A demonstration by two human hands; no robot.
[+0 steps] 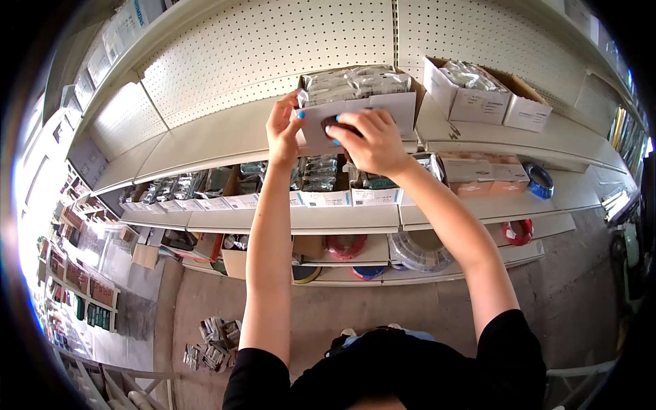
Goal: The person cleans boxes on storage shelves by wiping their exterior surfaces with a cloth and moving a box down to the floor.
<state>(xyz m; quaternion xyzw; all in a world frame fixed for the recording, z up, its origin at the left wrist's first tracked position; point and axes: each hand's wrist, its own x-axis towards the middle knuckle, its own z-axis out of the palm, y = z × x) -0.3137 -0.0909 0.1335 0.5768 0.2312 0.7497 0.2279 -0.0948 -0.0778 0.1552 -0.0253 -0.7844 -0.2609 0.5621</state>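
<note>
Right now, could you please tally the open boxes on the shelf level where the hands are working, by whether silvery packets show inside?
Packets showing: 2 (the box at the hands and the labelled box to its right)
No packets showing: 1 (the far-right box)
Total: 3

An open-topped white cardboard box [404, 113], its pale front panel facing me, spans the space between my left fingers [293, 126], at its left edge, and my right fingers [350, 135], in front of the panel. Silvery, crinkled plastic packets [359, 80] fill it to about the rim, just beyond my fingertips. Under my right fingers is a small dark brown object [332, 126], partly hidden and blurred.
</note>
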